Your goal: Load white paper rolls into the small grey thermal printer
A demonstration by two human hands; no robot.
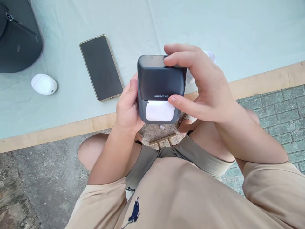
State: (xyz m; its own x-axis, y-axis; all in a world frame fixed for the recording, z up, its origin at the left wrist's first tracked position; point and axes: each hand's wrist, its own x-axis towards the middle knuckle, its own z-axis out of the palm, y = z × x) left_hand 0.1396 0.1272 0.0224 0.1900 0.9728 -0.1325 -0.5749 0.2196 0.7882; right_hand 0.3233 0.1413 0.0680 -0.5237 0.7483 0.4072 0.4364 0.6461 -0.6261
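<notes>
Niimbot device (162,86) in both my hands, I hold it in front of me, just over the wooden edge (78,126) of the cloth-covered table and above my lap. My left hand (128,106) closes on its left side, thumb laid along the flank; the other fingers are hidden beneath. My right hand (206,81) is spread across the dark cover (152,79), forefinger on the top face near the far side, thumb at the cover's lower edge, by the white paper (158,111). Whether those two tips squeeze or only rest there, I cannot tell. To handle this well, I think the left hand should carry the weight and keep the body level, leaving the right free to work lightly. Any push from the right thumb is best kept on the hard cover, since the paper, ragged along its left edge, would probably crease or tear under it. Bringing the device further in over the tabletop seems safer than working above the floor, and the phone (102,68), lying near my left hand, deserves clearance.
</notes>
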